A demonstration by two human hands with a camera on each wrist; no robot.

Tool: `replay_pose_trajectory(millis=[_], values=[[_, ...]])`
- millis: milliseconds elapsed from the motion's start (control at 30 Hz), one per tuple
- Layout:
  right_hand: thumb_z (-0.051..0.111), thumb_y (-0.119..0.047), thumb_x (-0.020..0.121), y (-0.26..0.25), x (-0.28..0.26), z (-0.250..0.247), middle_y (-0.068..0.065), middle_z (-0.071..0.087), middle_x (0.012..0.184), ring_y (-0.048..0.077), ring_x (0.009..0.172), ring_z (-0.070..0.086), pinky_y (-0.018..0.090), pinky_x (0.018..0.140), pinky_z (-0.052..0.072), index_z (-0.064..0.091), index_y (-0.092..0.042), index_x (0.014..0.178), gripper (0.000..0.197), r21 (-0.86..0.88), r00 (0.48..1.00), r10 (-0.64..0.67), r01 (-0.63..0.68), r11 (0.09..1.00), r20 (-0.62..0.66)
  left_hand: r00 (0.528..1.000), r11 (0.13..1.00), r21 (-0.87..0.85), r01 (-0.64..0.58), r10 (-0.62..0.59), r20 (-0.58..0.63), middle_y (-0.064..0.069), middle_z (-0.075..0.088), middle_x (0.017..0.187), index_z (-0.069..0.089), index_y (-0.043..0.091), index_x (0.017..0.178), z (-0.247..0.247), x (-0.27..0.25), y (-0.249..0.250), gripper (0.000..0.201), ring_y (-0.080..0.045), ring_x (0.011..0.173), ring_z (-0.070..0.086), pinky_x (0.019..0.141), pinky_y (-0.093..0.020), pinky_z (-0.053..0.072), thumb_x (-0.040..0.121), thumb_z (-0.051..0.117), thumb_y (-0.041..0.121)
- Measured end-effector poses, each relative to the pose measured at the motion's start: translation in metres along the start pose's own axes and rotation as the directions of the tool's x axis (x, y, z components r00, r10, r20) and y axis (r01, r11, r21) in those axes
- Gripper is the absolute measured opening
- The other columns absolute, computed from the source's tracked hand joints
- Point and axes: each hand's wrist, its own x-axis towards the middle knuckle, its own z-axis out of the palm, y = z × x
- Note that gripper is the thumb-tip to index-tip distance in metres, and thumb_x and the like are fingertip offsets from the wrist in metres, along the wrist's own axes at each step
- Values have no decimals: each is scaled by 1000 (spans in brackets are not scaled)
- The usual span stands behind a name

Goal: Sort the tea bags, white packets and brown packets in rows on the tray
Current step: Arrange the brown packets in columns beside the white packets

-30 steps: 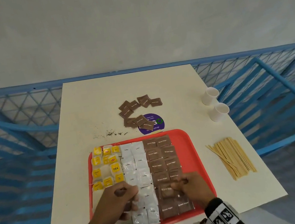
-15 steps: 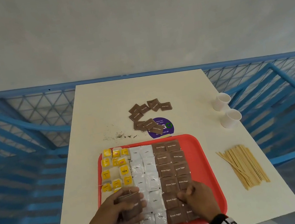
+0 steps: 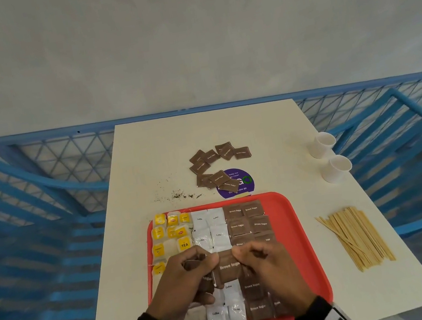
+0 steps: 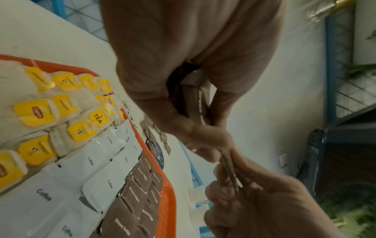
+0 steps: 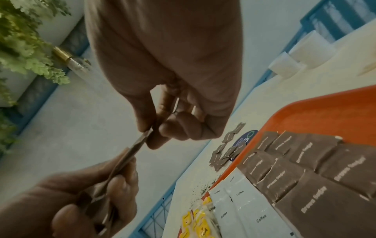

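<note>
**A:** Cream table (image 3: pixel 228 134) by a blue railing (image 3: pixel 41 188), with a red tray (image 3: pixel 294 229) parked at the near edge. How much of the sorting is counted as done?

**B:** Most of it, judging by the layout. Three bands are laid out on the tray: tea bags (image 3: pixel 173 233) with yellow tags on the left, white packets (image 3: pixel 211 232) marked "Coffee" in the middle, brown packets (image 3: pixel 248 220) marked "Brown Sugar" on the right. The right strip of the tray is left bare.

**A:** And what's left?

**B:** A loose pile of brown sugar packets (image 3: pixel 219 166) is still lying on the table beyond the tray, partly over a purple sticker (image 3: pixel 241 182). Those would have to be brought over. Some tea dust is scattered there too.

**A:** The hands?

**B:** One Brown Sugar packet (image 3: pixel 229 268) is held up above the middle of the tray. Its right edge is pinched by the right hand (image 3: pixel 273 269), thumb against forefinger. The left hand (image 3: pixel 183 284) is curled round a small stack of more brown packets, and its fingertips are also closed on that same packet. So it looks like a hand-off, with placement in the brown rows probably next.

**A:** Anything else around?

**B:** Two white paper cups (image 3: pixel 329 156) and a bundle of wooden stirrers (image 3: pixel 356 236) on the right, not part of the sort.
</note>
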Motion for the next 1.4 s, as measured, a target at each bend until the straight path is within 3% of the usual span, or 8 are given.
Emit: replay_pose_trajectory(millis=[133,433,633,833,933,1133,1300,1400], values=[[70,-27,90,2,0,5,-8,62,62,4,62,51,18,63,40,73,-15,69,24,-21,993,-108,107,994,-54,999,1000,10,-7,7,-51,-10,70,75,66,7,82,5,1,2,18,-22,59,61,45,-27,49,92,69,22],[68,-41,86,7,0,-10,4,57,52,10,45,46,19,49,39,61,-5,60,45,88,993,73,-64,994,-96,992,988,142,53,-68,108,-21,74,89,63,-5,94,6,3,0,26,-26,70,69,47,-27,50,91,72,19],[76,-27,84,8,-1,-25,0,68,68,7,60,58,20,58,46,72,-15,74,16,78,992,116,-119,990,45,985,982,184,45,-74,155,-21,74,89,65,-4,93,14,12,-2,23,-26,70,71,46,-26,50,92,71,18],[76,-20,84,26,4,-60,3,76,79,12,70,68,24,66,54,78,-13,81,8,-15,990,124,-126,992,-71,986,963,264,61,-99,133,-20,73,86,68,0,90,20,20,-14,21,-24,67,70,49,-30,51,91,72,20],[77,-17,83,64,10,-84,-8,72,66,0,59,63,11,57,46,78,-12,85,5,-159,961,237,-259,953,-146,981,968,211,132,-158,110,-19,74,88,67,-2,94,14,19,-23,24,-23,68,71,51,-29,52,92,71,21],[80,-27,80,138,19,-100,-4,78,83,16,84,74,41,91,56,77,-13,83,14,-291,903,424,-425,857,-71,943,956,35,291,-293,158,-23,73,99,62,-6,109,-2,15,-34,32,-32,81,72,59,-33,56,92,70,20],[86,-35,71,147,23,-93,-2,73,73,15,75,69,32,76,55,67,-12,69,30,-374,879,397,-472,798,-264,928,941,-46,334,-320,190,-25,72,105,61,-5,114,-7,18,-34,38,-38,90,72,64,-38,59,88,72,20],[82,-41,74,136,19,-91,-2,70,72,15,72,65,32,70,53,62,-13,69,35,-422,880,309,-449,788,-360,914,920,-144,366,-326,241,-27,70,115,61,-5,120,-12,20,-32,27,-43,104,70,78,-51,62,93,57,-7]])
